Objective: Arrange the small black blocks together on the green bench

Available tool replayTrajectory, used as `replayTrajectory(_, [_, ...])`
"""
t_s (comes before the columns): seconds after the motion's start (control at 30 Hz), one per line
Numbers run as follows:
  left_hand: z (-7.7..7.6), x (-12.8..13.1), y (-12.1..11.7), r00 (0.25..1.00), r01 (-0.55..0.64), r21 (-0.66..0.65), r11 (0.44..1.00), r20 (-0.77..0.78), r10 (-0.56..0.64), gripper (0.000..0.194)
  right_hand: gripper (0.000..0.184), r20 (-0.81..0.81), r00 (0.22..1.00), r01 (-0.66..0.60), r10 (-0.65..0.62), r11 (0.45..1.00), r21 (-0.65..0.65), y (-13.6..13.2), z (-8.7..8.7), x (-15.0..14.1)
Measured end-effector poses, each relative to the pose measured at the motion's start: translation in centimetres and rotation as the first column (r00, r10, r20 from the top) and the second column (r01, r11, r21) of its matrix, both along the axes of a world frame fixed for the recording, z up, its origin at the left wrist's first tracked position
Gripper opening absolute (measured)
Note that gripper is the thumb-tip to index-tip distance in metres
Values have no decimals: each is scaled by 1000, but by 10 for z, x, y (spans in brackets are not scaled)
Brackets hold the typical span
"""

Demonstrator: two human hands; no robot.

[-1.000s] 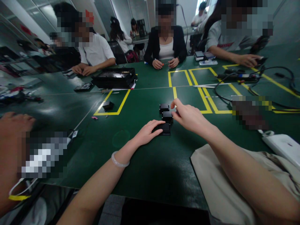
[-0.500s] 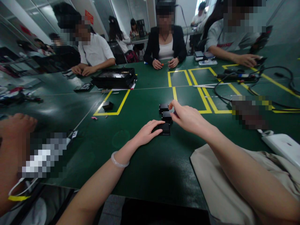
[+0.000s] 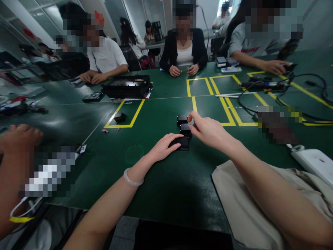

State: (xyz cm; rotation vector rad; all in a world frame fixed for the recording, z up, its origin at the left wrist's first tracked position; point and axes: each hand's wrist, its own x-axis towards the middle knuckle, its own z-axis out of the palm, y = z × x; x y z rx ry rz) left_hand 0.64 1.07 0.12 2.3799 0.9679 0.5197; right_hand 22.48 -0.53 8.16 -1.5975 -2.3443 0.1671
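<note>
Three small black boxes stand in a short row on the green table in front of me. My left hand [image 3: 163,147] holds the nearest black box [image 3: 184,142] from its left side, thumb at the near edge and fingers across the far part. My right hand [image 3: 206,129] is at the right end of the middle black box [image 3: 185,129], its fingers curled in. Its index finger bends beside the far black box [image 3: 182,119]. Whatever lies between the right fingertips is hidden.
A lone black piece [image 3: 119,117] sits inside a yellow tape outline at left. Behind it is a large black tray [image 3: 127,86]. Beige cloth [image 3: 234,198] lies under my right forearm; a white device [image 3: 316,159] and cables [image 3: 241,100] are at right. Co-workers sit around the table.
</note>
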Motion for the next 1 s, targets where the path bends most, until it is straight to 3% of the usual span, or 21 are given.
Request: replayTrajectory(1.0, [-1,0,0,1000,-7,-3,1000,-1,7,37,20,47,999,12,-12,1000,-4,2,-1,0])
